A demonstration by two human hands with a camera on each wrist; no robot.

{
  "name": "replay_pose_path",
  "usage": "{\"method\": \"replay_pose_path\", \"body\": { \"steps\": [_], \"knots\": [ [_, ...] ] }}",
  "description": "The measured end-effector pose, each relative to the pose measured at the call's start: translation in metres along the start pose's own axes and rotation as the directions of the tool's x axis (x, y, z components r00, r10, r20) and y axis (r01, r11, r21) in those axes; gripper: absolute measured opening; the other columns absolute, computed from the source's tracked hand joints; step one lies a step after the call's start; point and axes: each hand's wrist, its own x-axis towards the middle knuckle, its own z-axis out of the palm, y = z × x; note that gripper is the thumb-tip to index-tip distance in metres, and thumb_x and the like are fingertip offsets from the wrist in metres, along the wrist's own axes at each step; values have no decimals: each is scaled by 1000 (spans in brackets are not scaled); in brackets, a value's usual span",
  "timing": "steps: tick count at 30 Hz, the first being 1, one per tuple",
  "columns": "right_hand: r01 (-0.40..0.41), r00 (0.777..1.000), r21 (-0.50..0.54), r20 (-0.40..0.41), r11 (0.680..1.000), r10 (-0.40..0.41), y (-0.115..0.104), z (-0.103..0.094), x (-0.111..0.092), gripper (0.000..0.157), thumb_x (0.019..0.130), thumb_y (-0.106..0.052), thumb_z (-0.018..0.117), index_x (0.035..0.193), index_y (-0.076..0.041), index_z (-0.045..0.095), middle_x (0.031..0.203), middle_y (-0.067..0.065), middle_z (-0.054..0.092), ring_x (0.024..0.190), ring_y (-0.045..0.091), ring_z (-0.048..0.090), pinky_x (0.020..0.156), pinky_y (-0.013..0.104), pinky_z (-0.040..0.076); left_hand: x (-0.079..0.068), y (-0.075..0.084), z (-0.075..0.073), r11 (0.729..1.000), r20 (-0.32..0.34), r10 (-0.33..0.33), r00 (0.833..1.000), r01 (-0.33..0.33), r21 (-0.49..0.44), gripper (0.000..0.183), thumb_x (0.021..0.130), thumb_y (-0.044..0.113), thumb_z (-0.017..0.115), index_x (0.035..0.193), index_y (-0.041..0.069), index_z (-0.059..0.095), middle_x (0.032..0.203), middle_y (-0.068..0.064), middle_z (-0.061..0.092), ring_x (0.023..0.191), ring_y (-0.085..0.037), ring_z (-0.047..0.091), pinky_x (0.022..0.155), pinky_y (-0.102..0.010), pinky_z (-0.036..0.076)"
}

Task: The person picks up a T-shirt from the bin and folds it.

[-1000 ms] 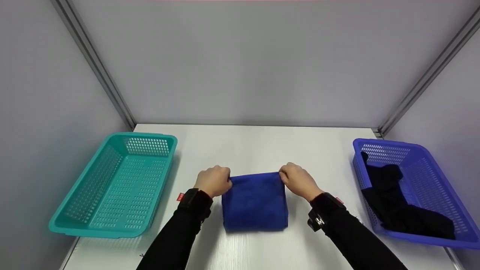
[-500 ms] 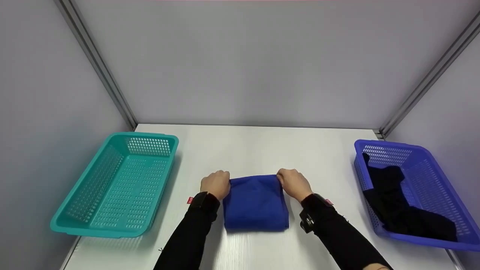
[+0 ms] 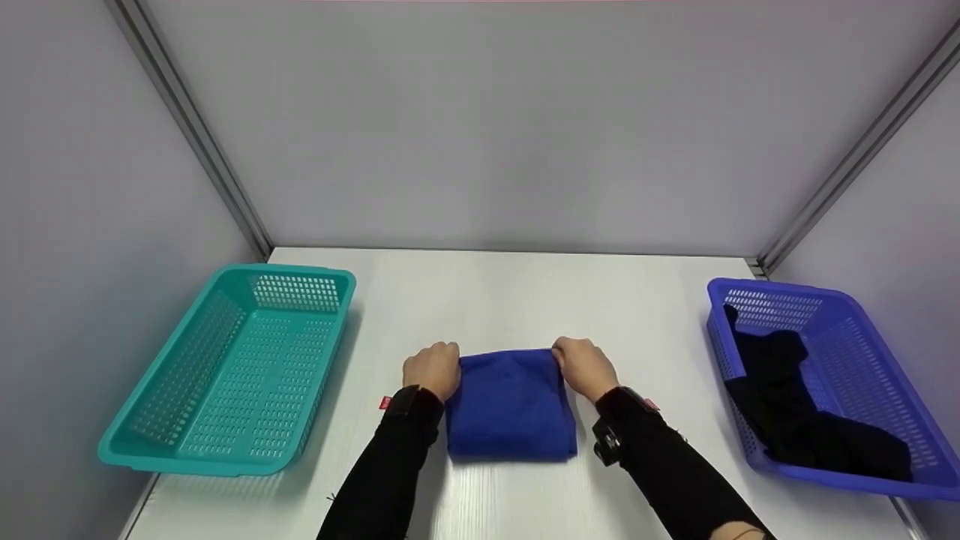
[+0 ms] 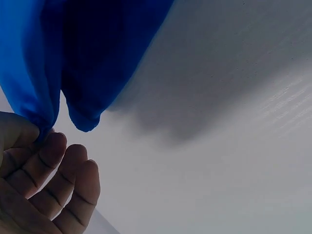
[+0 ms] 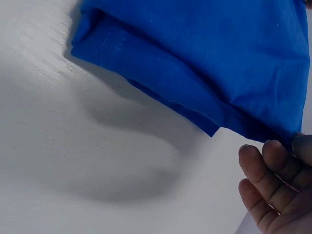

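Note:
A folded blue cloth (image 3: 511, 409) lies in the middle of the white table, its far edge raised between both hands. At its far left corner my left hand (image 3: 433, 370) pinches the fabric between thumb and index finger. My right hand (image 3: 587, 367) pinches the far right corner the same way. In the left wrist view the blue cloth (image 4: 92, 53) hangs in folds from the fingertips, the other fingers loosely bent. The right wrist view shows layered folds of the cloth (image 5: 209, 63), with its corner held at the thumb.
To the left stands a teal perforated basket (image 3: 300, 450) with nothing in it. A purple-blue basket (image 3: 862, 322) on the right holds black fabric (image 3: 795, 412). Grey panels (image 3: 510, 127) enclose the white table (image 3: 405, 292) at the back and sides.
Both hands, still pinching the far corners, have come slightly lower and nearer the person. The cloth's raised far edge has dropped a little and now sags slightly.

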Motion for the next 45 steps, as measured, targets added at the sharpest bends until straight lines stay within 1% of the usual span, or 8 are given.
{"method": "replay_pose_path", "body": {
  "steps": [15,25,28,33,36,38,41,45],
  "knots": [
    [-16,1000,0,4,1000,16,3,-2,-2,15,100,-9,61,106,-1,73,98,17,75,74,30,69,67,47,55,-2,-7,3,992,-77,-23,997,13,-129,14,96,6,65,109,6,69,96,-12,71,84,-32,71,66,-48,58],
    [171,983,-34,77,985,-168,11,-14,-16,15,96,-7,66,109,-3,72,94,11,76,75,24,68,69,43,55,-24,-25,-11,965,-67,247,967,-252,-69,12,94,13,72,104,7,73,96,-10,68,91,-32,63,73,-46,56],
    [351,934,-53,88,935,-346,12,-13,-29,14,93,-7,71,106,-4,72,91,8,76,80,24,71,72,42,57,-36,-25,-14,922,-65,384,921,-386,-17,8,93,15,73,99,10,73,94,-6,66,89,-27,60,73,-41,55],
    [636,770,-136,55,759,-636,18,-6,-55,19,86,-12,81,103,-7,73,91,3,76,83,19,72,79,38,58,-60,-22,-13,827,-15,562,827,-561,46,9,92,22,76,95,14,74,92,0,64,87,-20,57,73,-35,53],
    [667,726,-251,7,701,-688,20,-1,-71,21,82,-22,85,94,-10,72,82,0,74,76,17,69,76,36,57,-72,-20,-8,843,4,535,845,-534,64,19,91,30,78,95,13,71,90,1,61,83,-18,56,68,-33,52],
    [620,754,-321,-11,716,-657,20,2,-82,24,82,-29,85,86,-12,70,74,-1,70,68,17,65,69,35,54,-79,-19,-4,901,25,433,901,-433,20,26,91,34,78,96,10,68,88,0,60,80,-19,57,64,-34,51],
    [461,878,-291,14,839,-478,18,5,-96,30,83,-37,83,77,-14,65,66,-4,64,59,13,55,58,30,46,-86,-17,2,972,98,193,976,-176,-154,31,91,36,77,95,8,64,85,-1,61,76,-18,59,61,-37,50],
    [72,988,-55,138,996,-64,15,9,-108,30,85,-40,81,79,-13,67,64,-6,58,56,9,48,52,28,38,-90,-15,8,905,205,-2,979,89,-416,26,90,28,77,85,6,64,75,-1,63,65,-15,57,57,-36,48]
  ]
}}
